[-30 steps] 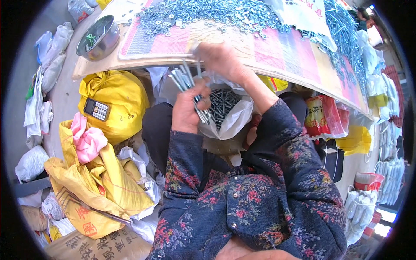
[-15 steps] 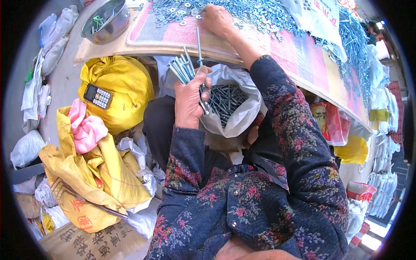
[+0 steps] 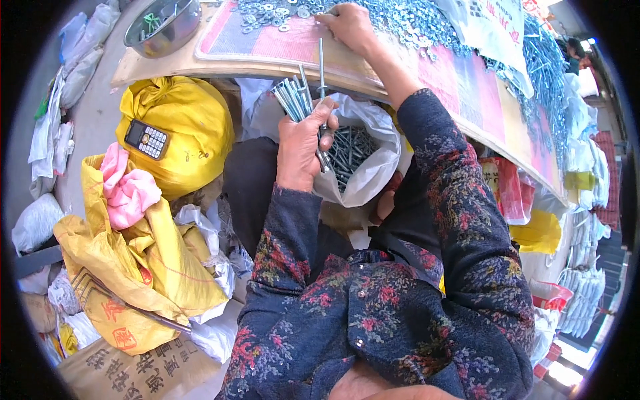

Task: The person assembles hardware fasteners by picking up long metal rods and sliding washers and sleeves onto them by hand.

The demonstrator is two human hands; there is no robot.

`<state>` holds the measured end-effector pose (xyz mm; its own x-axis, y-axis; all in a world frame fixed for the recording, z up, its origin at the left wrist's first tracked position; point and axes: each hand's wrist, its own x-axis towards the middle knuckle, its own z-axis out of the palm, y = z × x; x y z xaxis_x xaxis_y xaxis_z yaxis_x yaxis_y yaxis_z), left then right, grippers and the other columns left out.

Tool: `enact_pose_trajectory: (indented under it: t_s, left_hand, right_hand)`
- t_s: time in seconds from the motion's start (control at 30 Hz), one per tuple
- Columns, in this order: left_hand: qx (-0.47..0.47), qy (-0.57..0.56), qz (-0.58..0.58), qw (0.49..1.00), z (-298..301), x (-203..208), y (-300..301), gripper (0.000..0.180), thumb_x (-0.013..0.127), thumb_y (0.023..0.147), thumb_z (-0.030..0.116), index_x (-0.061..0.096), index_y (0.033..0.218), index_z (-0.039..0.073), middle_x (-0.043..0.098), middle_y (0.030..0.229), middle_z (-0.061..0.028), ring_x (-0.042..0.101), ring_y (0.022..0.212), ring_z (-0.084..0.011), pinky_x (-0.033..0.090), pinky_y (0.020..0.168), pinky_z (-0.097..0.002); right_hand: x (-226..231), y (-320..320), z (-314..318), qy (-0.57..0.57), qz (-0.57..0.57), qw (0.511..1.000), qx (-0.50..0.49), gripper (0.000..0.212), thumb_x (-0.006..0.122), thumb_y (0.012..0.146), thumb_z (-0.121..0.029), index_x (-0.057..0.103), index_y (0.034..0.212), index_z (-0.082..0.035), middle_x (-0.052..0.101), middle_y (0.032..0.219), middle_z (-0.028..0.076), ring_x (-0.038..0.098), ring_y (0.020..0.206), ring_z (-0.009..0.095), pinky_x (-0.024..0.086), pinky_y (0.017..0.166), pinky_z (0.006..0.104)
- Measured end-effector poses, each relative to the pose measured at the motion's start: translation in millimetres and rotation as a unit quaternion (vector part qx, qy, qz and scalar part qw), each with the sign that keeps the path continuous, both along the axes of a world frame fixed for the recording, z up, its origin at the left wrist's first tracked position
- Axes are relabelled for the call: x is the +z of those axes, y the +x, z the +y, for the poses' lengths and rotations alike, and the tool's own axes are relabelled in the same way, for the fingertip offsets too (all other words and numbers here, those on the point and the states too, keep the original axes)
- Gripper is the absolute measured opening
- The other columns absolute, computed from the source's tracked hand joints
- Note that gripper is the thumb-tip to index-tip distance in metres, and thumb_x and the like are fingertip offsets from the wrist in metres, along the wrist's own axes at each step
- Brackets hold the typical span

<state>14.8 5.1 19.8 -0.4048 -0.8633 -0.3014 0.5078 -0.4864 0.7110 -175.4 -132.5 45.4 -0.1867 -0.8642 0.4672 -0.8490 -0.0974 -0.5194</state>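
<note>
My left hand [image 3: 301,148] is closed around a bundle of long silvery bolts [image 3: 292,98] above the white sack. One bolt [image 3: 321,67] stands up higher than the others, with a small ring-like piece partway along its shaft. On the table edge's far side, my right hand [image 3: 351,28] reaches down to the spread of metal washers [image 3: 277,15]; its fingertips are pressed together at the near edge of the pile. Whatever may be between those fingertips is too small to make out. Below my left hand, the open white sack [image 3: 380,170] holds many dark bolts [image 3: 353,150].
A steel bowl [image 3: 180,33] stands at the table's left end. The striped mat [image 3: 467,83] covers the tabletop, with piled bolts [image 3: 543,93] at right. Left of my knees lie a yellow bundle [image 3: 193,147] bearing a phone [image 3: 148,139], and a yellow bag [image 3: 180,267] with pink cloth [image 3: 130,193].
My right hand has shifted slightly right along the washer pile. My left hand, still gripping the bolts, sits slightly further right in view; the whole view has tilted a little.
</note>
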Motion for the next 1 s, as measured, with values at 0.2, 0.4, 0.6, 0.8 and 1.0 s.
enact_pose_trajectory:
  t_s: [0.2, 0.4, 0.6, 0.8, 1.0]
  left_hand:
    - [-0.014, -0.003, -0.016, 1.000, 5, -1, -10, 0.018, 0.068, 0.086, 0.013, 0.064, 0.092, -0.003, 0.060, 0.069, -0.0054, 0.046, 0.046, -0.0054, 0.031, 0.037, -0.0155]
    - [-0.042, -0.009, -0.022, 0.999, 9, -6, -16, 0.016, 0.068, 0.085, 0.009, 0.065, 0.095, -0.003, 0.060, 0.068, -0.0063, 0.044, 0.044, -0.0063, 0.031, 0.038, -0.0177]
    - [-0.111, -0.069, -0.025, 0.991, 17, 0, -27, 0.019, 0.069, 0.083, 0.010, 0.063, 0.096, -0.003, 0.061, 0.074, -0.0057, 0.049, 0.053, -0.0063, 0.032, 0.040, -0.0167]
    - [-0.187, -0.049, -0.036, 0.981, 27, 4, -37, 0.015, 0.068, 0.083, 0.009, 0.061, 0.091, 0.000, 0.059, 0.072, -0.0049, 0.047, 0.050, -0.0062, 0.031, 0.040, -0.0172]
    - [-0.192, 0.028, 0.061, 0.979, 27, -18, -50, 0.017, 0.069, 0.084, 0.009, 0.060, 0.095, 0.000, 0.057, 0.070, -0.0049, 0.047, 0.049, -0.0070, 0.034, 0.038, -0.0168]
  right_hand:
    - [17, -25, 31, 0.162, -0.228, 0.960, -0.020, 0.022, 0.069, 0.084, -0.023, 0.071, 0.083, -0.001, 0.064, 0.064, 0.003, 0.056, 0.054, 0.010, 0.044, 0.051, 0.0270]
    - [15, -31, 72, 0.078, -0.281, 0.955, -0.047, 0.021, 0.069, 0.086, -0.021, 0.068, 0.083, -0.001, 0.067, 0.069, 0.005, 0.053, 0.050, 0.005, 0.039, 0.045, 0.0207]
    - [-3, -36, 116, 0.043, -0.640, 0.762, 0.088, 0.012, 0.063, 0.091, -0.009, 0.063, 0.091, 0.003, 0.066, 0.080, 0.011, 0.050, 0.053, 0.006, 0.037, 0.044, 0.0152]
    - [6, -34, 156, -0.020, -0.711, 0.689, 0.139, 0.011, 0.063, 0.091, -0.010, 0.065, 0.095, 0.001, 0.067, 0.080, 0.010, 0.048, 0.055, 0.005, 0.039, 0.049, 0.0165]
    - [5, -20, 185, 0.008, -0.282, 0.954, 0.100, 0.011, 0.059, 0.089, -0.004, 0.064, 0.097, 0.002, 0.059, 0.070, 0.001, 0.056, 0.060, 0.005, 0.046, 0.054, 0.0226]
